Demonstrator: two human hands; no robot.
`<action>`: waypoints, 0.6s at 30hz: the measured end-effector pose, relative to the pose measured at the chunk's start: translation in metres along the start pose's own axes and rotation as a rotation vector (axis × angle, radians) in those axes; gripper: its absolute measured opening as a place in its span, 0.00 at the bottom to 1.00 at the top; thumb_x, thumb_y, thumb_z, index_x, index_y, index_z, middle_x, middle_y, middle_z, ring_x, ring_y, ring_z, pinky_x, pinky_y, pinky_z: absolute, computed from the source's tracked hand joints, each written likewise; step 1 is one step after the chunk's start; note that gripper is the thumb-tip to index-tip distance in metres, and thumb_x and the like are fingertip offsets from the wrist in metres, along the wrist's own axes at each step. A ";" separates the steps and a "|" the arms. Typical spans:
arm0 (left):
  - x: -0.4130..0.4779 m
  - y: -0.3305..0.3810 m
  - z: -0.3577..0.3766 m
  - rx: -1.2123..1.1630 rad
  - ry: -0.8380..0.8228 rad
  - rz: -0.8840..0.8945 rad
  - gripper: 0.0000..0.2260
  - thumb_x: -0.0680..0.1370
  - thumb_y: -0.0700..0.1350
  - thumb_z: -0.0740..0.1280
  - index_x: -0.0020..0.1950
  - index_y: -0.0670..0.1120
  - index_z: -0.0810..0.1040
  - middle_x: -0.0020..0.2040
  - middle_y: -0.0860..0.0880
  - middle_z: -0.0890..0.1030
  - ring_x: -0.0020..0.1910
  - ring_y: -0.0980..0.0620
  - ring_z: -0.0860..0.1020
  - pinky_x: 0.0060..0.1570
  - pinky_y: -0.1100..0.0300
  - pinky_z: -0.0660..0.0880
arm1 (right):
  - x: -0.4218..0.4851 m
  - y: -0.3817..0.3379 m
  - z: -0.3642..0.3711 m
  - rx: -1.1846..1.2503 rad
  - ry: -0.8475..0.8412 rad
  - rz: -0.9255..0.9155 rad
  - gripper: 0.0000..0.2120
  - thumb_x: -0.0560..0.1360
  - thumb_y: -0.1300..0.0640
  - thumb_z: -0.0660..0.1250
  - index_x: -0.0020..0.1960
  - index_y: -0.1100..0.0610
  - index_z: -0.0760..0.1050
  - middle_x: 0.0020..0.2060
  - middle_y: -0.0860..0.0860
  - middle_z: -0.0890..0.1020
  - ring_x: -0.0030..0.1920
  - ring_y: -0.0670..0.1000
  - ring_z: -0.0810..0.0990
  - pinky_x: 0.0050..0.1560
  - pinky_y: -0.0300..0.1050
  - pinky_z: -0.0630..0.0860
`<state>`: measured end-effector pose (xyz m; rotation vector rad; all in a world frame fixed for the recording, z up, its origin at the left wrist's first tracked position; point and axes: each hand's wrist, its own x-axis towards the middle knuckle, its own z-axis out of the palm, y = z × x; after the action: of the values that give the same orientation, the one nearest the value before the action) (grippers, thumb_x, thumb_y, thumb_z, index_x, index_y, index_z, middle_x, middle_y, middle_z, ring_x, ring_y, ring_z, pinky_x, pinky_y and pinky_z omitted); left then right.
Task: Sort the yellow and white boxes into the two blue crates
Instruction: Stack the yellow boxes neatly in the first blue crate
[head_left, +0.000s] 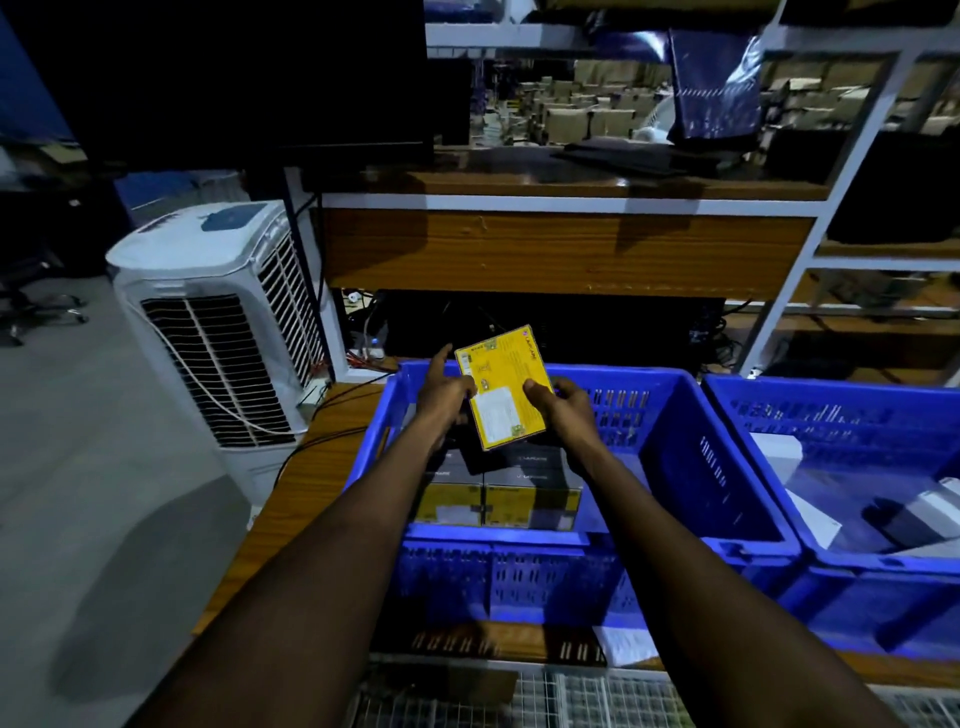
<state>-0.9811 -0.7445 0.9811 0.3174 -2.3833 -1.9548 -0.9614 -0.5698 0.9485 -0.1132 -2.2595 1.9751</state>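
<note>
A flat yellow box (503, 385) with a white label is held tilted over the left blue crate (696, 457). My left hand (444, 392) holds its left edge, the index finger pointing up. My right hand (563, 408) grips its right edge, thumb on the front face. Several yellow and black boxes (501, 501) lie at the bottom of this crate. The right blue crate (831, 410) holds white boxes (779, 454).
A white air cooler (218, 322) stands on the floor to the left. Both crates sit on a wooden surface (322, 467) crossed by black cables. A wooden desk front (561, 249) and white shelving (800, 270) rise behind. A wire mesh (571, 696) lies at the near edge.
</note>
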 end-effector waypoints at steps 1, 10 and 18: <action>-0.002 0.000 -0.002 0.035 0.010 0.009 0.33 0.74 0.32 0.63 0.76 0.52 0.62 0.51 0.43 0.78 0.38 0.47 0.76 0.29 0.58 0.69 | -0.001 -0.002 0.001 -0.023 -0.014 -0.022 0.10 0.73 0.50 0.73 0.50 0.55 0.79 0.47 0.57 0.84 0.48 0.60 0.83 0.50 0.59 0.79; -0.005 -0.017 -0.015 0.461 -0.037 0.221 0.35 0.61 0.47 0.65 0.69 0.59 0.64 0.58 0.43 0.77 0.56 0.39 0.77 0.51 0.44 0.77 | 0.003 -0.011 0.006 -0.514 -0.158 -0.129 0.31 0.64 0.40 0.75 0.64 0.50 0.76 0.55 0.52 0.82 0.52 0.53 0.82 0.53 0.52 0.80; -0.020 -0.016 -0.030 0.743 -0.190 0.325 0.29 0.61 0.51 0.64 0.63 0.53 0.74 0.60 0.45 0.77 0.62 0.43 0.73 0.58 0.52 0.73 | -0.007 -0.004 0.008 -0.650 -0.287 -0.124 0.25 0.71 0.51 0.73 0.66 0.55 0.76 0.64 0.55 0.78 0.61 0.55 0.77 0.57 0.45 0.73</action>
<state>-0.9544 -0.7724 0.9733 -0.2438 -2.9601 -0.9520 -0.9558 -0.5794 0.9509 0.2552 -2.9226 1.1921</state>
